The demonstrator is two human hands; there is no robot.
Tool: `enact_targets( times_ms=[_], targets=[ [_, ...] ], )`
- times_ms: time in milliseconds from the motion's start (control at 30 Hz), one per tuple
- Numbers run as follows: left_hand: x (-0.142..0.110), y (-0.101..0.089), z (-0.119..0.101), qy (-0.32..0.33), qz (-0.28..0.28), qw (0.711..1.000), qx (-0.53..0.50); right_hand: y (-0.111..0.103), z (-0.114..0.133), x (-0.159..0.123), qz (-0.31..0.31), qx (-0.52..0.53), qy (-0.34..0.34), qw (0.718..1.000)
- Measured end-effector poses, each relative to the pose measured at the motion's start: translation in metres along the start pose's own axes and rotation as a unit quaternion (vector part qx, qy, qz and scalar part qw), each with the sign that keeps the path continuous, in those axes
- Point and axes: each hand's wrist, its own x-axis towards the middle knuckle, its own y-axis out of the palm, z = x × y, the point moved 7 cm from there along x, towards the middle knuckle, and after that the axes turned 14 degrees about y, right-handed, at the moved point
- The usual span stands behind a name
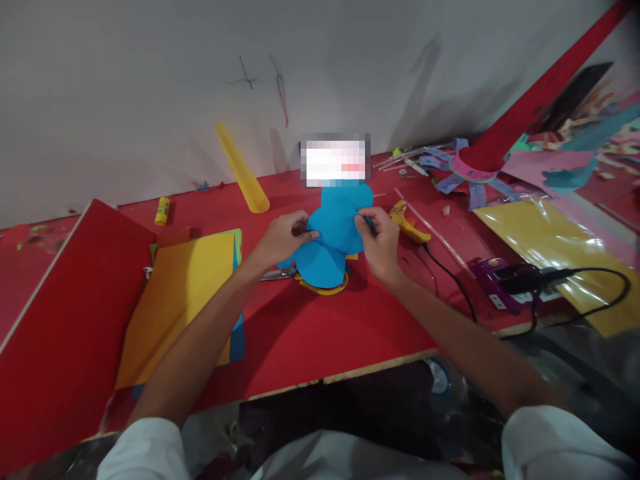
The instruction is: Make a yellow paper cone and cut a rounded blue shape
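Note:
Between my two hands is a blue paper cutout (337, 227) with rounded lobes, held up above the red table. My left hand (287, 239) pinches its left edge between thumb and fingers. On the opposite edge, my right hand (381, 241) has a similar pinch. Below the paper lie scissors with yellow handles (325, 291); the cutout hides part of them. A yellow glue gun (410, 223) rests just right of my right hand, its black cord running toward the table's front edge.
Coloured paper sheets (185, 280) and a red board (75, 320) are at the left. A yellow paper tube (243, 170) and a glue stick (163, 211) stand farther back. On the right are a purple power strip (493, 283), a shiny yellow sheet (555, 243) and a red paper cone (535, 93).

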Motion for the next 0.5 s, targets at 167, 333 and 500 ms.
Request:
enact_targets(
  times_ms=[167, 333, 500],
  targets=[
    [-0.002, 0.007, 0.0, 0.002, 0.004, 0.999, -0.047, -0.001, 0.0, 0.0, -0.005, 0.006, -0.003, 1.0],
    [-0.004, 0.016, -0.001, 0.004, 0.008, 0.998, -0.066, -0.005, 0.005, -0.002, -0.017, 0.002, 0.001, 1.0],
    [-0.004, 0.016, -0.003, 0.01, -0.022, 0.997, -0.07, -0.005, 0.006, -0.003, -0.023, -0.014, 0.011, 1.0]
  ],
)
